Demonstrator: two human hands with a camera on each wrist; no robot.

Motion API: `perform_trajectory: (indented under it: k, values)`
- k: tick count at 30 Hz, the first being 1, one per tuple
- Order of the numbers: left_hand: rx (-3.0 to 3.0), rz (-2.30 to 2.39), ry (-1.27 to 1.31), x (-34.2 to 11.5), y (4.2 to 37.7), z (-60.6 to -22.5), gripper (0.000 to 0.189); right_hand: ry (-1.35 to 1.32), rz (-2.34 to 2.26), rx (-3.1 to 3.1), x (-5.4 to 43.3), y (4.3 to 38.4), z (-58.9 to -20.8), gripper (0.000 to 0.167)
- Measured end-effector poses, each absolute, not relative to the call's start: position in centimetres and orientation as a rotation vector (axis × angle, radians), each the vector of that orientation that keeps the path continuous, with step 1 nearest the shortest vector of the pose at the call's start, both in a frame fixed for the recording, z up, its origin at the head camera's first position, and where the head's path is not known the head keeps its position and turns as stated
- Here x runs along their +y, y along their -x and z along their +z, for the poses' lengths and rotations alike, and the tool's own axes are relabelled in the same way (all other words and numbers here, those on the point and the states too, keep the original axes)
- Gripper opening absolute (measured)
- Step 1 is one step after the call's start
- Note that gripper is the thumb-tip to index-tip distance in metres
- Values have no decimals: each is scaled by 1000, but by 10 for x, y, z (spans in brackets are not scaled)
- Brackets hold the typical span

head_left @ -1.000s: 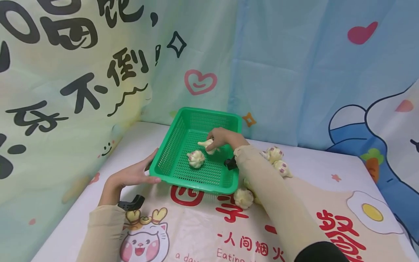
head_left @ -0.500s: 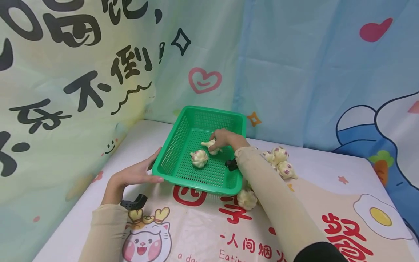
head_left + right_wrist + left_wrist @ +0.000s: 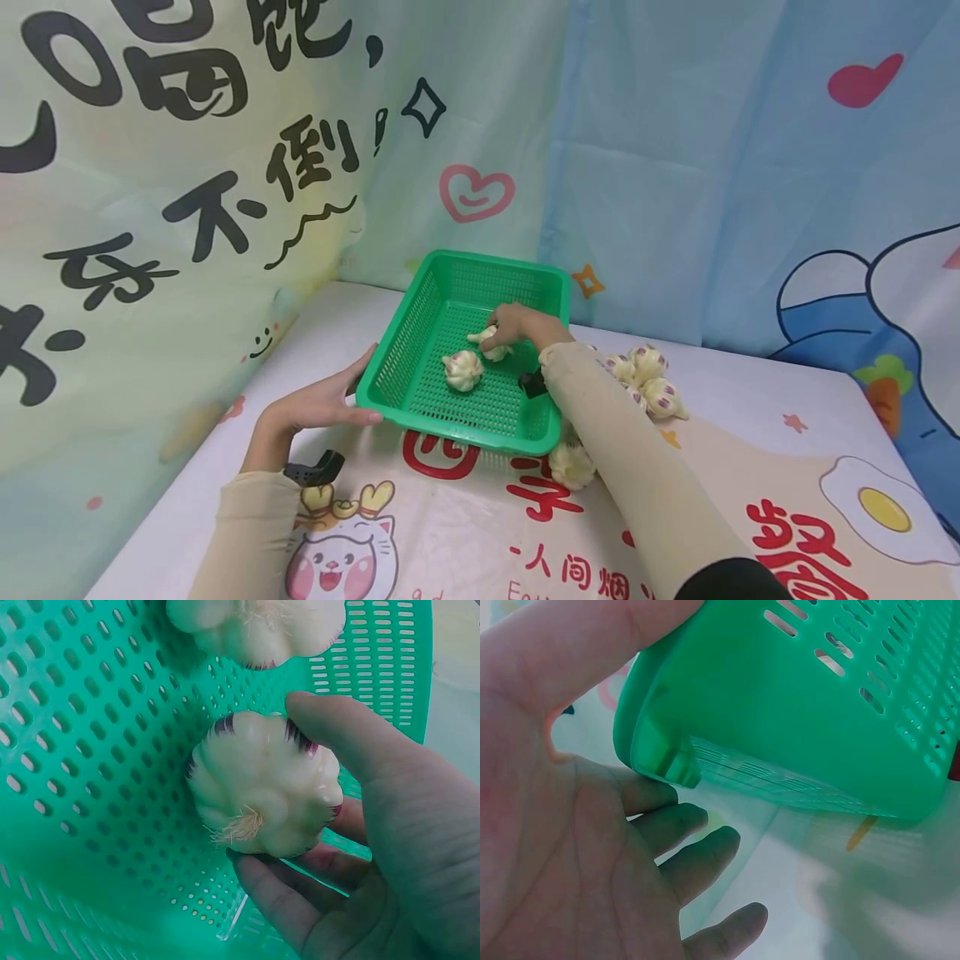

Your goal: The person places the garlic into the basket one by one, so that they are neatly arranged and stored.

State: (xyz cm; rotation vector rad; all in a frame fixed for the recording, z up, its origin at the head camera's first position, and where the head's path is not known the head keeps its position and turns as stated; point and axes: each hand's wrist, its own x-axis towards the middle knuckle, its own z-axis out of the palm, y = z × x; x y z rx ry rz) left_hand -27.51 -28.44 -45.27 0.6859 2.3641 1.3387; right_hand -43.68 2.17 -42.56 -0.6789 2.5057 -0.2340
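A green perforated plastic basket (image 3: 405, 408) sits on the table, tilted in the head view. My left hand (image 3: 318, 407) holds its near left corner, with the thumb along the rim; in the left wrist view the fingers (image 3: 701, 862) lie beneath and beside the basket's wall. Inside the basket, my right hand (image 3: 517, 325) grips a garlic bulb (image 3: 495, 350), thumb on one side and fingers on the other. The right wrist view shows this held garlic bulb (image 3: 262, 787) close up, its root tuft visible. A second garlic bulb (image 3: 462, 371) lies next to it on the basket floor.
Several more garlic bulbs (image 3: 648, 375) lie on the table right of the basket, partly behind the right sleeve (image 3: 637, 450). Another garlic bulb (image 3: 572, 463) is near the basket's front right corner. A printed cloth backdrop (image 3: 630, 167) hangs behind and to the left.
The head view has shifted slightly, so the scene sits a little farther right. Hands, basket and garlic bulbs keep nearly the same places relative to one another.
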Motion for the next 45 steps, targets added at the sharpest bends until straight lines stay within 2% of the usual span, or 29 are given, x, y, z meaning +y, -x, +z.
perform_trajectory:
  k: [8,18,32,39,45]
  values:
    - [2356,1352,-694,-282,275,-452,108,702,-264,2520,24,437,-417,66]
    - [2381,1326,-696,-284,275,-453,107,835,-552,2619,50,417,-380,60]
    - [2368,1350,-682,-284,274,-453,106,969,-733,2843,114,317,-356,58]
    - [2360,1343,-682,-284,275,-454,106,962,-873,2862,149,265,-380,57]
    - [2365,1340,-685,-285,275,-454,106,902,-875,2886,166,235,-407,56]
